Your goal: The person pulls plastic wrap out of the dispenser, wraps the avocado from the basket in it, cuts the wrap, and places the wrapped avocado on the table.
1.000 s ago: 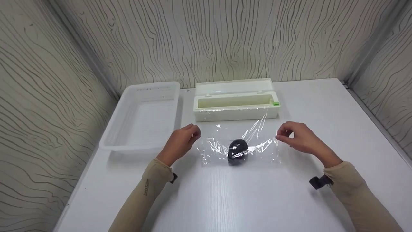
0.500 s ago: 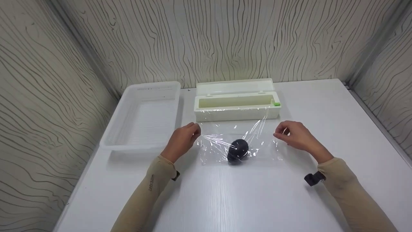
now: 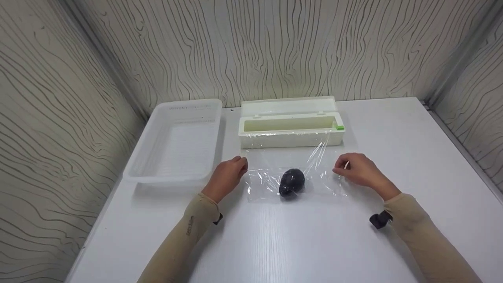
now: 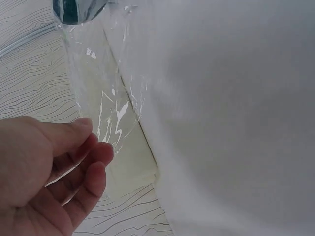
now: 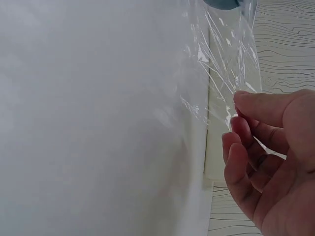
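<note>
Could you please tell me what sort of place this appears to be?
Probably a small tabletop work booth: wood-grain-patterned panels stand around three sides of a white table, and a cling-film dispenser sits open on it.

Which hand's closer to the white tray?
Left. The left hand is just right of the tray; the right hand is farther, at the right edge of the plastic film.

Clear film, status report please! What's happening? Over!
Left hand and right hand pinching sides of clear film. Dark rounded object between them. Open box behind, white tray left; neither seems in the way.
</note>
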A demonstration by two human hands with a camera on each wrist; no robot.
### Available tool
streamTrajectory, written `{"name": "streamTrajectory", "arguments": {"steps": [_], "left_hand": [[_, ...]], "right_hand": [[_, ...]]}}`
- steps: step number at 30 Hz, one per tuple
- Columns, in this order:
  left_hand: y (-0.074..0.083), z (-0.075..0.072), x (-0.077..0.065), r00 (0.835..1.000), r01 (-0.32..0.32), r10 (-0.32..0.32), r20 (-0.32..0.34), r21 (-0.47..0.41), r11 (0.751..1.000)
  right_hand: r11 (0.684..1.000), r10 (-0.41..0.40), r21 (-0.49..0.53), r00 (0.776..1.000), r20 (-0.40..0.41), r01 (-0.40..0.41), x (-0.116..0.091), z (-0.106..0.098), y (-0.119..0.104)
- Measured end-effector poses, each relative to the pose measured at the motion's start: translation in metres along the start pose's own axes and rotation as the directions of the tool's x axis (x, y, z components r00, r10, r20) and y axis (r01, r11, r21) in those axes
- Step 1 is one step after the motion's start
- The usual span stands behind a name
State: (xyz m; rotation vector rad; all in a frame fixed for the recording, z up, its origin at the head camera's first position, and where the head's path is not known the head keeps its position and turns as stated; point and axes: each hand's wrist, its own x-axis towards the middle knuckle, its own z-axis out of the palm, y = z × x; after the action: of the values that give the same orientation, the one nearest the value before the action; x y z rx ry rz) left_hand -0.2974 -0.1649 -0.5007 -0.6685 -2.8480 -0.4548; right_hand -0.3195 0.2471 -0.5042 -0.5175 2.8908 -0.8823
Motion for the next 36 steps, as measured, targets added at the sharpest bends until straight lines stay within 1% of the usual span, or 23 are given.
{"name": "streamTrajectory", "arguments": {"steps": [6,13,19,27,30,36], "left_hand": [[0.002,0.005,-0.002,0.999,0.012,-0.012,0.035,0.007,1.0],[0.002,0.009,-0.004,0.999,-0.051,0.051,0.001,-0.01,0.999],[0.002,0.013,-0.005,0.997,-0.077,0.077,0.024,-0.016,0.997],[0.003,0.017,-0.005,0.993,-0.107,0.109,0.033,-0.057,0.993],[0.003,0.017,-0.005,0.992,-0.111,0.114,0.048,-0.067,0.992],[0.002,0.015,-0.004,0.992,-0.077,0.085,0.089,-0.091,0.993]], "right_hand": [[1.0,0.005,-0.004,1.0,0.029,-0.005,0.001,0.004,0.004],[1.0,-0.003,-0.006,1.0,0.03,0.003,0.0,0.005,0.005],[1.0,-0.009,0.002,0.999,0.037,0.009,-0.001,0.005,0.004],[1.0,0.006,0.003,0.998,0.061,-0.006,-0.001,0.006,0.005],[1.0,0.018,0.004,0.997,0.078,-0.019,-0.002,0.006,0.004],[0.999,0.04,0.022,0.993,0.109,-0.043,-0.001,0.005,0.005]]}}
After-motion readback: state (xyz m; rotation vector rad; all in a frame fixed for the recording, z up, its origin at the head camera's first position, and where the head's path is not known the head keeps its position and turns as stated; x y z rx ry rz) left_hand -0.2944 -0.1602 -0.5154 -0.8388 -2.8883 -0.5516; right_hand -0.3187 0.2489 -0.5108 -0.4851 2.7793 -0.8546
